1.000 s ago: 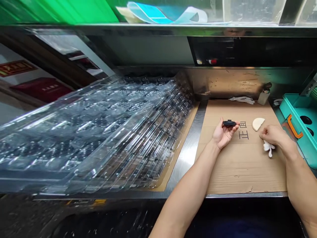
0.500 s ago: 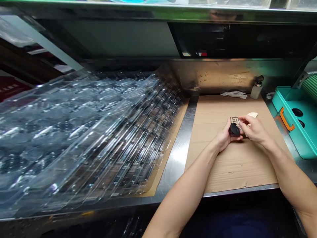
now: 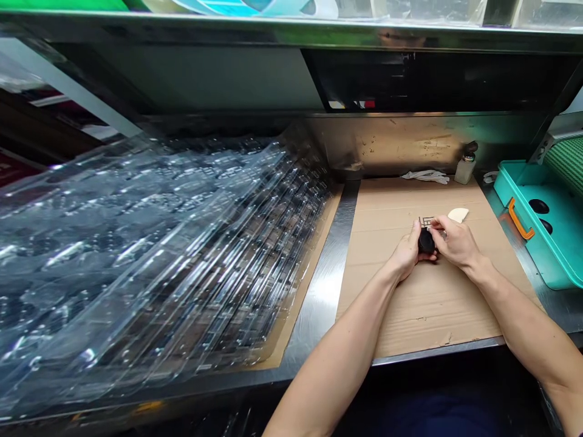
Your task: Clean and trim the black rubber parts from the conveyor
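Over the cardboard sheet (image 3: 401,309), my left hand (image 3: 405,254) is closed around a small round black part (image 3: 427,241), thumb along its near left side. The fingers of my right hand (image 3: 458,244) are pinched together at the part's upper right edge. Whatever sits between those fingertips is too small to make out. Just beyond my right hand, a pale fan-shaped piece (image 3: 458,215) lies on the cardboard. Black printed marks show on the cardboard behind the part.
Stacked clear plastic trays (image 3: 182,255) fill the left of the metal bench. To the right stands a teal bin (image 3: 553,255) with an orange handle, holding black round parts. At the back are a white glove (image 3: 427,176) and a small glass bottle (image 3: 465,168).
The black part has turned in my left hand, its round face now more upright. My right fingertips have come in against its edge. The whole view has shifted slightly.
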`<action>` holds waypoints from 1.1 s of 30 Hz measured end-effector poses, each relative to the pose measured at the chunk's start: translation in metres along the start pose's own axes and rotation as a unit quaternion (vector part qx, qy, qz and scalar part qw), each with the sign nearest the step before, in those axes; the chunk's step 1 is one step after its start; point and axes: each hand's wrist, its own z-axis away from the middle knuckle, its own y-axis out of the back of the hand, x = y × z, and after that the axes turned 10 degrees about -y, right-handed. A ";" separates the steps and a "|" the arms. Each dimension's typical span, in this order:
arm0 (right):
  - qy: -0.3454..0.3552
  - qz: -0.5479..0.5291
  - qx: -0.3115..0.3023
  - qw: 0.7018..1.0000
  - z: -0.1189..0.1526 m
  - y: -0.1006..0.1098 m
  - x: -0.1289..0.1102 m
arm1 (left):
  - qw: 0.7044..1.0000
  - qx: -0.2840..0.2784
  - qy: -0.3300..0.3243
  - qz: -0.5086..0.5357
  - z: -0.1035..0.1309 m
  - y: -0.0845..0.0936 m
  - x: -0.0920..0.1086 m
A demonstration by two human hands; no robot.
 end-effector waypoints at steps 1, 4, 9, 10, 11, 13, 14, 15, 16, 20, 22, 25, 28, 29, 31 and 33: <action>0.005 0.002 0.005 1.000 0.000 0.000 -0.002 | 1.000 0.003 -0.001 -0.005 0.000 0.000 0.000; 0.010 -0.002 0.005 1.000 -0.001 0.002 -0.005 | 1.000 0.004 -0.007 -0.030 0.000 -0.001 -0.001; -0.020 -0.019 -0.031 0.999 -0.003 0.010 -0.001 | 0.991 -0.022 -0.046 -0.126 0.002 0.002 0.001; -0.023 -0.018 -0.038 0.999 -0.004 0.012 0.000 | 0.989 -0.026 -0.052 -0.139 0.002 0.002 0.001; -0.024 -0.015 -0.043 0.999 -0.004 0.013 0.001 | 0.987 -0.028 -0.054 -0.147 0.002 0.003 0.001; -0.020 -0.010 -0.045 0.999 -0.003 0.015 0.001 | 0.987 -0.026 -0.051 -0.153 0.002 0.003 0.001; -0.015 -0.007 -0.042 0.999 -0.003 0.015 0.000 | 0.986 -0.024 -0.049 -0.155 0.003 0.003 0.001; -0.010 -0.004 -0.039 0.999 -0.002 0.015 0.000 | 0.986 -0.023 -0.047 -0.157 0.002 0.003 0.001; -0.005 -0.001 -0.036 0.999 -0.002 0.015 -0.001 | 0.986 -0.023 -0.048 -0.161 0.002 0.002 0.001; -0.009 0.029 -0.042 0.999 -0.001 0.014 -0.002 | 0.984 -0.029 -0.059 -0.164 0.002 0.002 0.001; -0.010 0.046 -0.046 0.998 -0.001 0.015 -0.003 | 0.985 -0.029 -0.053 -0.160 0.003 0.002 0.003; 0.000 0.051 -0.049 0.997 -0.001 0.015 -0.004 | 0.985 -0.033 -0.044 -0.163 0.005 0.002 0.004; -0.014 0.039 -0.068 0.997 -0.002 0.015 -0.003 | 0.983 -0.040 -0.054 -0.169 0.004 0.002 0.002; -0.018 0.027 -0.073 0.997 -0.003 0.015 -0.002 | 0.985 -0.038 -0.056 -0.161 0.004 0.002 0.001; -0.020 0.001 -0.063 0.998 -0.005 0.018 0.001 | 0.988 -0.014 -0.068 -0.137 0.003 0.001 -0.001; -0.029 -0.012 -0.025 0.999 -0.007 0.025 0.005 | 0.985 0.044 -0.110 -0.124 0.002 0.001 -0.002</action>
